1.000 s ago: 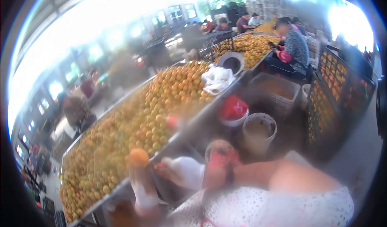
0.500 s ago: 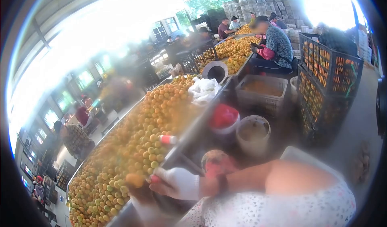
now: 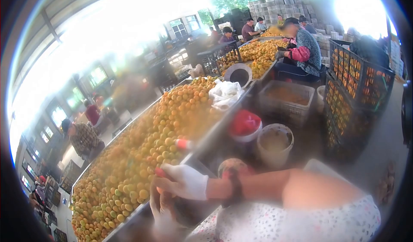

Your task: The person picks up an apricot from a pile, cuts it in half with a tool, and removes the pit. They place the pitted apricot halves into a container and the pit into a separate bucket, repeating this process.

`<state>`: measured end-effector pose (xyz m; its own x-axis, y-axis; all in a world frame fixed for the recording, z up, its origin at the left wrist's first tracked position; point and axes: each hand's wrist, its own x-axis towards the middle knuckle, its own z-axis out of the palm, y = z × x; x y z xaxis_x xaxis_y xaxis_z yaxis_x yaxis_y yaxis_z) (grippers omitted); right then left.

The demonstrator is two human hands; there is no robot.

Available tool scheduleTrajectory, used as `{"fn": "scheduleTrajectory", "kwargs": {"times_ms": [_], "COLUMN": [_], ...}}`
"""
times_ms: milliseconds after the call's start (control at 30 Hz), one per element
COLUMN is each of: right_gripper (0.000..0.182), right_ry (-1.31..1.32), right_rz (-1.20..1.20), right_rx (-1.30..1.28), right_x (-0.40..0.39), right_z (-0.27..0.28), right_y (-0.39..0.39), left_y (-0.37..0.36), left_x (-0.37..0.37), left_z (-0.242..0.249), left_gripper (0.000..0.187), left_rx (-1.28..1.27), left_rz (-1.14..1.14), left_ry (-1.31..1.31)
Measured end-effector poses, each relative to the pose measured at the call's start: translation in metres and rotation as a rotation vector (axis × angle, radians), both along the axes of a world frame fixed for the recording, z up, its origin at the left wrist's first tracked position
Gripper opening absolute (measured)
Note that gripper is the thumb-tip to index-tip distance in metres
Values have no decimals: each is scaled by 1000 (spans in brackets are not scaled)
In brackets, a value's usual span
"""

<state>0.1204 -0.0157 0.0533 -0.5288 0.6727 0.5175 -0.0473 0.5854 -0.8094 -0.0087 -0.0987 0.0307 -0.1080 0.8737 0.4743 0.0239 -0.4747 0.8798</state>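
Both hands meet at the near edge of a long trough [image 3: 202, 149] heaped with apricots [image 3: 124, 186]. My right hand [image 3: 186, 182], in a white glove with bare fingertips, is closed on a small red object [image 3: 160, 172] whose kind I cannot make out. Just below it, my left hand [image 3: 160, 209], also partly white-gloved, has its fingers curled up against the right fingers. A bit of orange shows between them, but the hands mostly hide what is there. A red-and-white cylinder [image 3: 183, 144] lies on the fruit just beyond my right hand.
White plastic [image 3: 226, 93] and a round basin [image 3: 238, 75] lie farther along the trough. Beside it stand a red-topped bucket [image 3: 245, 126], a pale bucket [image 3: 275, 145] and a grey crate [image 3: 286, 100]. Stacked black crates [image 3: 359, 83] hold fruit at right. A co-worker [image 3: 303, 48] sits ahead.
My right hand has moved up and slightly left with the red object. My left hand has risen to meet it, and the apricot seen at the fingertips before no longer shows clearly.
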Motion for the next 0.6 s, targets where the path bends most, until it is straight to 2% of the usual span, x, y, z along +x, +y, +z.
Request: {"fn": "scheduleTrajectory", "kwargs": {"times_ms": [67,200,267,300,367,400,467,600], "right_gripper": [35,30,29,29,28,28,28,26], "right_ry": [91,102,149,137,108,113,97,58], "right_rz": [16,-21,-53,-37,-87,-96,-93,-88], "right_rx": [-71,52,164,155,267,304,348,480], "right_x": [-4,-20,-29,-31,-34,-37,-40,-44], "right_z": [3,-5,-10,-13,-14,-15,-16,-19], "right_y": [-3,3,8,8,11,12,14,18], "left_y": [4,11,13,15,19,18,15,17], "left_x": [-10,-17,-31,-35,-40,-29,1,-10], "left_z": [-10,-21,-27,-31,-33,-21,10,-2], "left_gripper": [36,36,40,40,40,40,42,44], "left_rx": [-170,-151,-271,-275,-387,-392,-536,-531], "left_rz": [47,63,-159,-144,-258,-241,126,67], "left_ry": [-93,-266,-410,-425,-654,-672,-730,-868]}}
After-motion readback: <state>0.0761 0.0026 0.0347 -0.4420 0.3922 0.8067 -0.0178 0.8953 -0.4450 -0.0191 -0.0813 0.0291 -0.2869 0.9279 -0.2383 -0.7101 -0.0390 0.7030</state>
